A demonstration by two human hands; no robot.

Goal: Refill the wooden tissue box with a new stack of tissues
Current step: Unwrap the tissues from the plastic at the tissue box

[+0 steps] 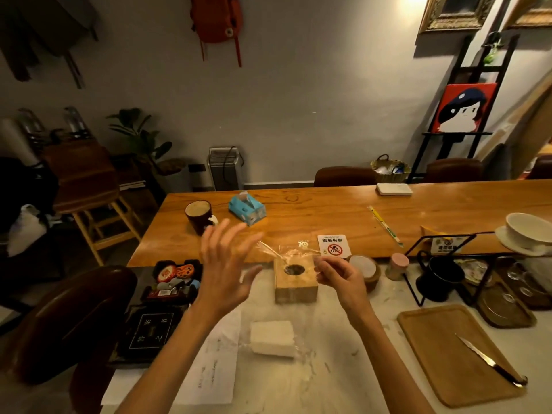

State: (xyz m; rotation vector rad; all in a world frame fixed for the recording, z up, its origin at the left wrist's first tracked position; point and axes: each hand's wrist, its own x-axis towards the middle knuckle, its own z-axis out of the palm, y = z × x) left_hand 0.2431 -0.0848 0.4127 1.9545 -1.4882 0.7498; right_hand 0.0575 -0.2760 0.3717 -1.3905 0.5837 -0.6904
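Note:
A wooden tissue box point(295, 283) with a dark oval hole in its top stands on the white marble counter. Closer to me lies a white stack of tissues point(272, 338) on the counter. My right hand point(340, 274) is just right of the box, fingers pinched on a clear plastic wrapper point(283, 249) that hangs in the air above the box. My left hand point(227, 264) is raised to the left of the box, fingers spread, holding nothing and apart from the wrapper.
A wooden tray point(448, 351) with a knife point(490, 361) lies at the right. A black mug point(439, 277) sits in a wire rack. A dark cup point(199, 216) and blue tissue pack point(247, 208) stand on the wooden table. Papers point(215, 363) lie under my left arm.

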